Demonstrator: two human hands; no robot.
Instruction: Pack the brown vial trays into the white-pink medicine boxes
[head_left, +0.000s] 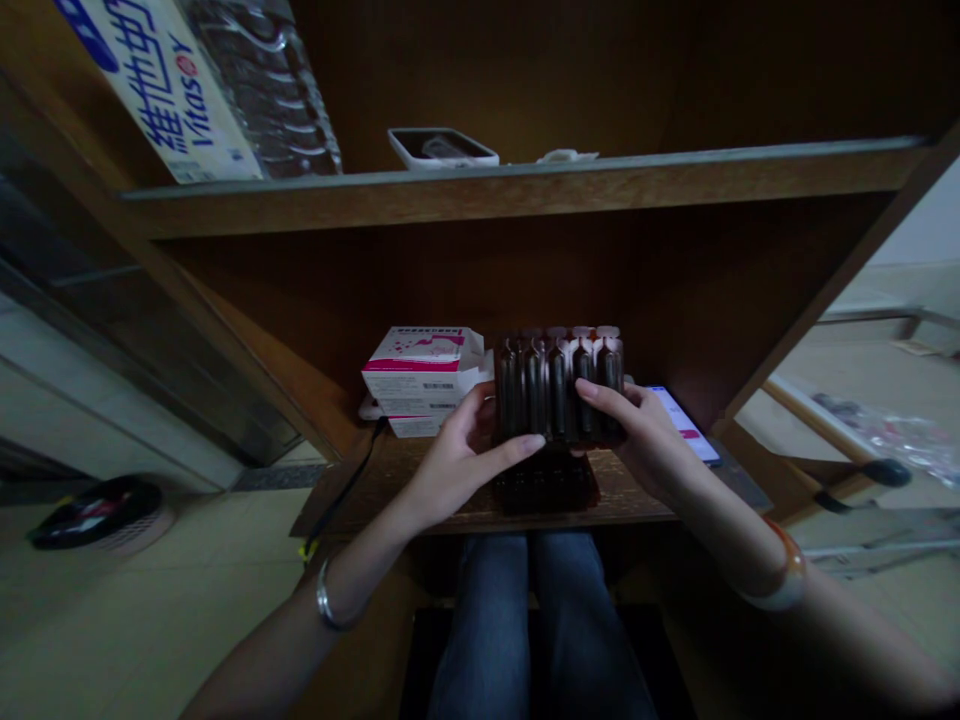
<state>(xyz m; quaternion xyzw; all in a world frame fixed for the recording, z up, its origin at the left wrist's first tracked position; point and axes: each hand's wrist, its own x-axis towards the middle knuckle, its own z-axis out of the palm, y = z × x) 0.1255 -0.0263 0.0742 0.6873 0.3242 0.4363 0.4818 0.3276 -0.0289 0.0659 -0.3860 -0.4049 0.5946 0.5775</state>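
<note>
A strip of dark brown oral-liquid ampoules stands upright between my hands, above the wooden desk surface. My left hand grips its lower left side, thumb across the front. On the right side, my right hand holds it with the thumb pressed on the front and the other fingers mostly hidden behind. Another dark brown strip lies flat on the desk just below. White and pink medicine boxes are stacked left of my left hand, the top one with its end flap open. A lit phone lies beyond my right hand.
Above runs a shelf bearing a Vitasoy carton, a clear ridged plastic pack and a white-edged device. A black cord hangs over the desk's left edge. A lined waste basket stands on the floor at left.
</note>
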